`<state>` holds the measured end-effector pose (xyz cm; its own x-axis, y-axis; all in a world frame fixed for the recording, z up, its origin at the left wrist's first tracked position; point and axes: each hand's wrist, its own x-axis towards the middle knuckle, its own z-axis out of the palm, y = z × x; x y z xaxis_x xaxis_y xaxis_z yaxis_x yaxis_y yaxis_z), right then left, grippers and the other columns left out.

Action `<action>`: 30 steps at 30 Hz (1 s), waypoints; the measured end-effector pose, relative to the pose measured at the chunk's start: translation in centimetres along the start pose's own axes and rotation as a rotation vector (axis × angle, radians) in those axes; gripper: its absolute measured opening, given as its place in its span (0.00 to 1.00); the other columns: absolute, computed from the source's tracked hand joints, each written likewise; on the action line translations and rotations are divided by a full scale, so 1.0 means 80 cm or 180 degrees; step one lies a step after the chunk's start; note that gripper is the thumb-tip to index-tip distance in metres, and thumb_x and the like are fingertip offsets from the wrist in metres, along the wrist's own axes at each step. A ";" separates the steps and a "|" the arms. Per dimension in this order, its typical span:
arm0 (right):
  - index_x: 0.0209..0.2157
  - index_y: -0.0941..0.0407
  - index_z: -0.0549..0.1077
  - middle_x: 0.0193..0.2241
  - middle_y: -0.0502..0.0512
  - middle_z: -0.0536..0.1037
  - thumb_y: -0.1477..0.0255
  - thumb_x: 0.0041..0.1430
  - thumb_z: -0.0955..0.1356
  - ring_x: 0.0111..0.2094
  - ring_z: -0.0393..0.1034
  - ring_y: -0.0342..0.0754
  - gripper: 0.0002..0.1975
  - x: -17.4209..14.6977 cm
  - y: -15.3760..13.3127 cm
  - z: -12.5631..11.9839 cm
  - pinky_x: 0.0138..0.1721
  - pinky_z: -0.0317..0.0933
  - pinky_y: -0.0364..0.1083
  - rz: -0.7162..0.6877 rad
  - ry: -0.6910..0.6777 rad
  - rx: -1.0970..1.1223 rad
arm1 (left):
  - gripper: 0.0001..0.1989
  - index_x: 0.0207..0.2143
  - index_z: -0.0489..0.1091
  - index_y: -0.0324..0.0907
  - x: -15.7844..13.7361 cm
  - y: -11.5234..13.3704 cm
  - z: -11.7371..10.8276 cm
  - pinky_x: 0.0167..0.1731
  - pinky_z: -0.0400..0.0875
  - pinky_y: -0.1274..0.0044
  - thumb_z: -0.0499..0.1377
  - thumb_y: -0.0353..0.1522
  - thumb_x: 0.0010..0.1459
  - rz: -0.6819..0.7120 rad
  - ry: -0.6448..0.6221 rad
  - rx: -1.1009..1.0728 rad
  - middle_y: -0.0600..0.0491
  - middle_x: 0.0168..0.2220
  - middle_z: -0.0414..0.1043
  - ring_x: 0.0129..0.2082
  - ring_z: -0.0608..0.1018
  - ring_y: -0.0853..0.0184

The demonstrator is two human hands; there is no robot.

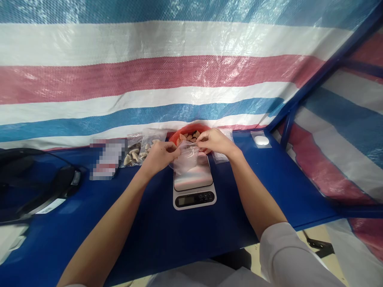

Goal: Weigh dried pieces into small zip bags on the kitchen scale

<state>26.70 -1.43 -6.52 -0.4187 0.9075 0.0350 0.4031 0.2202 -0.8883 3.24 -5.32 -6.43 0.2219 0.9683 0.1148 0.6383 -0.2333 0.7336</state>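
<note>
A clear plastic bag hangs between my two hands, above the metal plate of a white digital kitchen scale. My left hand pinches its left edge, and my right hand pinches the upper right edge. Nothing shows inside the bag. Just behind it stands an orange-red bowl holding brownish pieces, partly covered by my right hand. To the left of my left hand lie clear bags with pale, chunky pieces. The scale's display looks blank.
More clear bags lie right of the bowl. A small bag with a white oval object is at the back right. Far left are a black headset-like object and a blurred-out item. Striped sheeting and a blue frame bar bound the blue table.
</note>
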 end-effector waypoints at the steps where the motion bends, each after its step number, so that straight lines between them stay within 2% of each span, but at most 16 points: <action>1: 0.25 0.57 0.80 0.20 0.52 0.77 0.71 0.52 0.72 0.21 0.70 0.43 0.05 -0.001 -0.001 -0.001 0.22 0.64 0.42 -0.0019 -0.0008 0.0014 | 0.19 0.20 0.72 0.42 -0.001 0.000 0.002 0.25 0.63 0.77 0.62 0.44 0.58 0.0093 0.0079 0.0103 0.55 0.19 0.71 0.21 0.71 0.70; 3: 0.25 0.57 0.80 0.20 0.52 0.77 0.71 0.53 0.71 0.21 0.70 0.43 0.07 -0.001 -0.003 -0.001 0.21 0.63 0.41 -0.0060 -0.0034 0.0025 | 0.16 0.27 0.76 0.42 -0.003 0.002 0.010 0.29 0.66 0.76 0.61 0.44 0.59 0.0257 0.0287 0.0150 0.54 0.25 0.76 0.25 0.74 0.68; 5: 0.23 0.57 0.79 0.19 0.50 0.76 0.72 0.53 0.69 0.20 0.69 0.42 0.07 -0.002 -0.006 -0.001 0.22 0.62 0.41 -0.0113 -0.0080 -0.0030 | 0.16 0.40 0.77 0.42 -0.004 0.004 0.020 0.37 0.71 0.74 0.62 0.45 0.60 0.0420 0.0537 0.0152 0.50 0.38 0.81 0.33 0.78 0.64; 7: 0.22 0.57 0.78 0.18 0.49 0.75 0.73 0.52 0.68 0.20 0.67 0.41 0.08 -0.002 -0.008 0.000 0.22 0.60 0.41 -0.0163 -0.0107 -0.0120 | 0.23 0.50 0.74 0.42 -0.006 0.005 0.031 0.49 0.72 0.68 0.63 0.46 0.59 0.0595 0.0769 0.0254 0.45 0.49 0.78 0.45 0.79 0.58; 10: 0.22 0.57 0.78 0.18 0.49 0.75 0.72 0.52 0.67 0.20 0.67 0.41 0.10 -0.002 -0.012 0.000 0.23 0.59 0.41 -0.0230 -0.0087 -0.0201 | 0.33 0.59 0.68 0.41 -0.008 0.004 0.047 0.61 0.65 0.61 0.64 0.48 0.57 0.0679 0.0777 0.0336 0.41 0.59 0.72 0.60 0.73 0.51; 14: 0.23 0.57 0.79 0.19 0.49 0.75 0.69 0.53 0.68 0.22 0.68 0.42 0.10 -0.005 -0.019 0.000 0.25 0.60 0.42 -0.0250 -0.0093 -0.0127 | 0.45 0.67 0.58 0.44 -0.012 0.000 0.064 0.64 0.62 0.58 0.67 0.51 0.52 0.0532 0.0572 0.0264 0.41 0.65 0.65 0.68 0.63 0.49; 18: 0.24 0.58 0.79 0.17 0.47 0.71 0.68 0.54 0.68 0.20 0.65 0.41 0.10 -0.008 -0.027 0.002 0.25 0.59 0.42 -0.0247 -0.0191 0.0008 | 0.59 0.72 0.45 0.45 -0.017 -0.003 0.078 0.65 0.60 0.56 0.70 0.53 0.47 0.0550 0.0542 0.0109 0.38 0.69 0.57 0.70 0.59 0.46; 21: 0.23 0.58 0.77 0.17 0.46 0.69 0.67 0.55 0.69 0.20 0.64 0.40 0.12 -0.009 -0.030 0.004 0.25 0.59 0.42 -0.0290 -0.0274 0.0133 | 0.66 0.73 0.36 0.44 -0.019 -0.002 0.087 0.65 0.59 0.54 0.73 0.52 0.44 0.0560 0.0608 0.0106 0.35 0.69 0.54 0.70 0.57 0.43; 24: 0.23 0.58 0.77 0.18 0.47 0.70 0.67 0.55 0.69 0.21 0.64 0.40 0.12 -0.009 -0.031 0.005 0.25 0.59 0.42 -0.0300 -0.0260 0.0128 | 0.65 0.73 0.35 0.43 -0.020 -0.001 0.092 0.63 0.61 0.52 0.73 0.49 0.45 0.0524 0.0750 0.0206 0.34 0.68 0.55 0.69 0.59 0.42; 30: 0.28 0.58 0.81 0.22 0.49 0.77 0.69 0.56 0.69 0.23 0.69 0.42 0.09 -0.010 -0.030 -0.001 0.27 0.63 0.42 -0.0352 -0.0206 0.0071 | 0.45 0.67 0.53 0.43 -0.017 -0.004 0.089 0.57 0.70 0.58 0.68 0.38 0.51 0.0505 0.1060 0.0236 0.40 0.60 0.65 0.61 0.69 0.49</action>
<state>26.14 -2.67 -4.34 -0.5115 0.8529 0.1042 0.3337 0.3090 -0.8906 7.99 -7.24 -11.60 0.0783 0.8928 0.4436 0.6695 -0.3768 0.6402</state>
